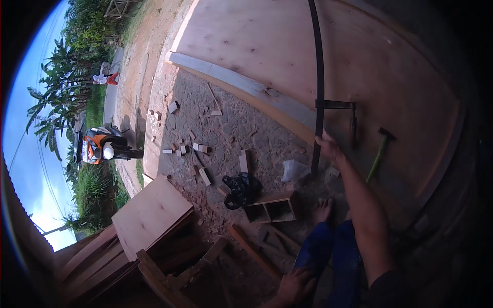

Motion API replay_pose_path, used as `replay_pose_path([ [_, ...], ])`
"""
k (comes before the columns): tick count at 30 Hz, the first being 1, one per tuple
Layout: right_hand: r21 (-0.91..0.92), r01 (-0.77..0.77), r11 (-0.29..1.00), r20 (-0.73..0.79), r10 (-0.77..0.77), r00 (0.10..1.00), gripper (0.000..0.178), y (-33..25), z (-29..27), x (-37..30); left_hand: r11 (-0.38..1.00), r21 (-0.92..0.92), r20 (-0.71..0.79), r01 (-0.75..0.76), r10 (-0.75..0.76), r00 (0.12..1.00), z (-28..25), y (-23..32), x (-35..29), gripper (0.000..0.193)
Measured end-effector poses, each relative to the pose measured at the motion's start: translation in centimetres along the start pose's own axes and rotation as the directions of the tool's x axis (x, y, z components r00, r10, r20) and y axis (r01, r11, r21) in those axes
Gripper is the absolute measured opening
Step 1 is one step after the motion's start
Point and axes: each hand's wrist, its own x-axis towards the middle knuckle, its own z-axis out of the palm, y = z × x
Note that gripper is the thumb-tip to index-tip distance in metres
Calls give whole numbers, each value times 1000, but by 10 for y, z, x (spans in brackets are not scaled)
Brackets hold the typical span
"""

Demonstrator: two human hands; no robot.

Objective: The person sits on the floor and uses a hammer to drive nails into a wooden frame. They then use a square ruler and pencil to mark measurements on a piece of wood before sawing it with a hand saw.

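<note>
A long dark bar clamp (319, 66) lies across a large plywood panel (246, 31) and reaches past the panel's pale edge strip (226, 74). My right hand (331, 148) is closed around the bar near its lower end. The clamp's sliding arm and screw handle (353, 123) sit just above that hand, over the panel. My left hand (295, 285) rests on my blue-trousered leg, its fingers laid out and holding nothing. To the right of my right forearm, a hammer with a green handle (379, 156) lies on the panel.
Wood offcuts (204, 176) litter the rough ground at centre left. Near my bare foot are an open wooden box (272, 208), a black plastic bag (241, 190) and a clear bag (295, 170). Plywood sheets (151, 215) and timber pieces lean at lower left. A motorbike (102, 146) stands outside.
</note>
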Motion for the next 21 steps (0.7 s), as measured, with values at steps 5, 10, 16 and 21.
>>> replay_pose_path([
  [5, -366, -117, 923, 113, 169, 979, 65, -6, 29, -124, 980, 155, 70, -126, 117, 991, 14, 8, 6, 30],
  [10, -488, -358, 796, -266, 255, 930, 53, 87, 13, -295, 935, 319, 170, -156, 105, 980, 17, 12, 11, 36],
  [16, 18, -783, 622, -635, 612, 472, 54, 227, -14, -565, 791, 497, 373, -357, 177, 911, 23, 3, 16, 37],
  [21, 48, -731, 681, -874, 382, 298, 34, 272, 41, -721, 668, 596, 436, -446, 197, 878, 14, 28, 23, 35],
])
